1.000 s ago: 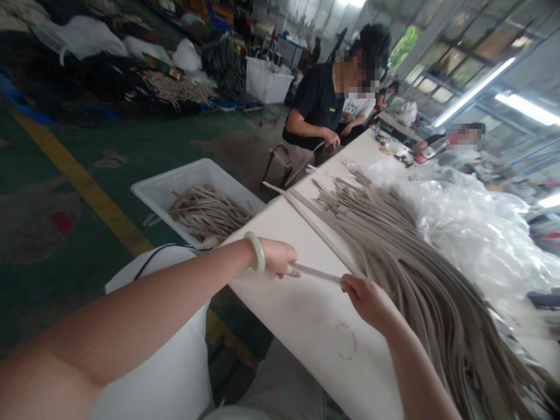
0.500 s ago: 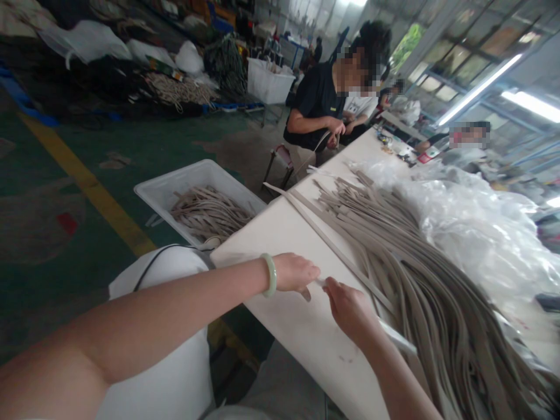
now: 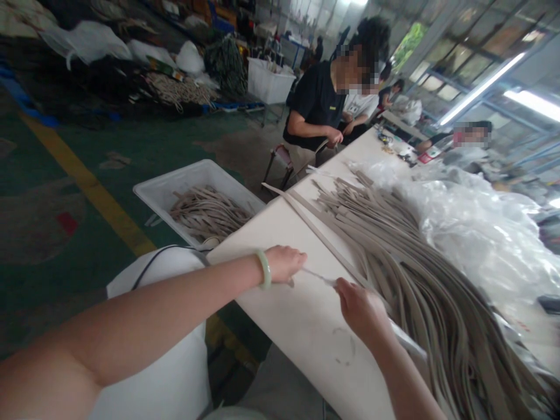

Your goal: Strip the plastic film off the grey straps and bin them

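My left hand, with a pale green bangle on its wrist, is closed in a pinch over the white tabletop. Facing it, my right hand has its fingers closed too. A thin greyish strip runs taut from one hand to the other; its exact kind is too blurred to tell. A small end pokes out below my left fingers. To the right of my right hand lies a large bundle of long grey-beige straps. Beside my right forearm shows a flat whitish piece.
A white bin of short grey-beige strips stands left of the table. Clear plastic sheeting is heaped beyond the bundle. A co-worker in a dark shirt sits at the table's far side, handling a strap.
My hands have drawn apart, the left going leftward and the right slightly right and down. A longer stretch of the strip now shows between them.
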The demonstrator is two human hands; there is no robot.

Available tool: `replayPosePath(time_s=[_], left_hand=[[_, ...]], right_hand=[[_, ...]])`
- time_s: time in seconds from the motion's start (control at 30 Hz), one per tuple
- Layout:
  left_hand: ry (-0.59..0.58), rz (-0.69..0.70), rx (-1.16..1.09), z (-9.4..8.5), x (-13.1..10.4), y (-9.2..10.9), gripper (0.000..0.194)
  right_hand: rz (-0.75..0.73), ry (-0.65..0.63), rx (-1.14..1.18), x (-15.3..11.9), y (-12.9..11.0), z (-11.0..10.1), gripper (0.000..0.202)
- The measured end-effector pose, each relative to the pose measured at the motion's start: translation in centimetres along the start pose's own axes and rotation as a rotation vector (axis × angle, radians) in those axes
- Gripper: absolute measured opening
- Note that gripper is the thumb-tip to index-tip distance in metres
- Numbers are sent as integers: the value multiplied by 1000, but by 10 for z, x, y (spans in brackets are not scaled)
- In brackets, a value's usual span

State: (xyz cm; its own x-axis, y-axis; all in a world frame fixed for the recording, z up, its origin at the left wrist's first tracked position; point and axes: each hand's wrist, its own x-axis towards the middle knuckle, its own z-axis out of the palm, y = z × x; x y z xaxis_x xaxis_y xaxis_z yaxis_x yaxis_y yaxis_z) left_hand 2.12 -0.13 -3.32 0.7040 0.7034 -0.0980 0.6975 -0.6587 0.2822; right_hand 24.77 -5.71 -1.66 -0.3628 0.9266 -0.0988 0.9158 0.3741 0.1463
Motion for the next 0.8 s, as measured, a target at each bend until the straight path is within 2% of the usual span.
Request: replayPosePath(time_s=[0.1, 0.27, 0.33, 0.4, 0.47, 0.5, 0.6, 0.7, 0.8], left_hand=[[-22, -106, -22, -5, 3, -5, 27], [-75, -35, -67, 12, 13, 21, 25], [-118, 12, -126, 12, 12, 19, 25], [-169, 41, -273, 4, 8, 4, 44], [-203, -3, -439, -7, 3, -16, 65], [-223, -53, -504, -12, 0, -24, 63], [-314, -169, -603, -15, -3, -28, 21], [-337, -182, -669, -5, 1, -11, 25], [-242, -217, -692, 0, 7, -2, 24]], right_hand=[[17, 33, 20, 0, 10, -3, 21], [-81, -8, -25, 11, -23, -2, 16], [-97, -29, -29, 12, -26, 1, 16], [-70, -27, -29, 10, -16, 2, 16], [-16, -8, -31, 7, 1, 1, 18], [7, 1, -28, 5, 9, -1, 18], [27, 15, -8, 6, 18, -8, 18], [7, 13, 12, 16, 8, -16, 20], [-36, 13, 41, 27, -7, -25, 23]])
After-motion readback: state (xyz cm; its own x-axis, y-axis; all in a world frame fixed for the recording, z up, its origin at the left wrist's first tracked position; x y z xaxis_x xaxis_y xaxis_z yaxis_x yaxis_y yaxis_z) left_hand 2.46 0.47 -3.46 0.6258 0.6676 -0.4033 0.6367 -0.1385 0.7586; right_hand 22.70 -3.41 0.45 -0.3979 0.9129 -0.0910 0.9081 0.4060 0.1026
